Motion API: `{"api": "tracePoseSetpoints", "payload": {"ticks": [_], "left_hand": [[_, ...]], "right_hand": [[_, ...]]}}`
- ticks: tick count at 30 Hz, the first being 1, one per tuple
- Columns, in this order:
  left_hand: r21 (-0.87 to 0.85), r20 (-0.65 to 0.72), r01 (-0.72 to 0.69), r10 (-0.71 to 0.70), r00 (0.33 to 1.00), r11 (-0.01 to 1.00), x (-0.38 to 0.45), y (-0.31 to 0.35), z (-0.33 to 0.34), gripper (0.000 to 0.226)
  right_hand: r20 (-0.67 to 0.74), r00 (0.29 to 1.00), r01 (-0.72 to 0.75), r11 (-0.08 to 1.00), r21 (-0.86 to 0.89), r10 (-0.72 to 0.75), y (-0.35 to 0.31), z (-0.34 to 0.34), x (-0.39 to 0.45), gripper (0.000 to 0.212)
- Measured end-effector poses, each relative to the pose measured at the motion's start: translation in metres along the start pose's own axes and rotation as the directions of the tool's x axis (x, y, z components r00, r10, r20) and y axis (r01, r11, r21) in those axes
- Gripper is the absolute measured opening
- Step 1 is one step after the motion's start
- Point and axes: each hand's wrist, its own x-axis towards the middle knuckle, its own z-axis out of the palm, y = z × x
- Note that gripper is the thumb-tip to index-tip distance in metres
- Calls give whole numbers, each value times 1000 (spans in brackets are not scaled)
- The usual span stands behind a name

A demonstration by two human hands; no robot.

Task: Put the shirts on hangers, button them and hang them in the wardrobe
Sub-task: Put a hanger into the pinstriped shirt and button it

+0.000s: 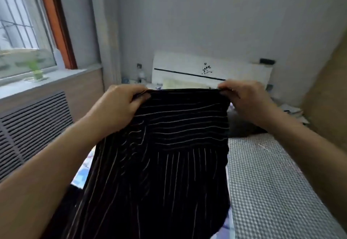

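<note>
A black shirt with thin pale stripes (174, 144) hangs in the air in front of me, stretched wide along its top edge. My left hand (120, 105) grips the top left corner with curled fingers. At the top right corner, my right hand (244, 99) pinches the edge. The cloth drops down over the bed and hides what lies under it. No hanger and no wardrobe show in this view.
A bed with a grey checked cover (272, 182) lies below, its white headboard (212, 69) against the far wall. Another dark garment (244, 128) lies on the bed behind the shirt. A window (20, 32) and radiator grille (32, 126) line the left wall.
</note>
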Motion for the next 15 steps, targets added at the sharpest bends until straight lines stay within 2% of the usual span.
{"api": "tracePoseSetpoints", "payload": {"ticks": [3, 5, 7, 9, 11, 12, 13, 14, 15], "left_hand": [[35, 9, -92, 92, 996, 995, 72, 36, 32, 15], [88, -20, -137, 140, 990, 987, 117, 64, 54, 14], [159, -50, -152, 162, 986, 975, 160, 97, 77, 15], [285, -79, -119, 147, 986, 951, 198, 133, 105, 21], [403, -117, -50, 105, 987, 914, 233, 167, 141, 31], [416, -137, 25, 35, 990, 909, 245, 184, 162, 36], [369, -134, 115, -70, 989, 922, 254, 200, 184, 41], [214, -62, 216, -208, 976, 953, 258, 214, 207, 47], [-53, 98, 340, -334, 938, 939, 255, 228, 232, 53]], "right_hand": [[-121, 992, -43, 999, 7, 44, 62, -56, 2, 17], [-96, 981, -155, 980, 124, 167, 105, -93, 2, 13], [131, 945, -323, 915, 241, 299, 149, -128, 2, 14], [373, 867, -441, 858, 265, 331, 186, -154, -3, 15], [424, 843, -477, 824, 306, 331, 219, -170, -11, 17], [413, 847, -489, 796, 357, 335, 232, -174, -15, 22], [395, 849, -505, 758, 413, 351, 244, -174, -20, 27], [377, 846, -525, 716, 460, 378, 257, -169, -26, 30], [360, 837, -546, 684, 484, 413, 268, -161, -35, 29]]}}
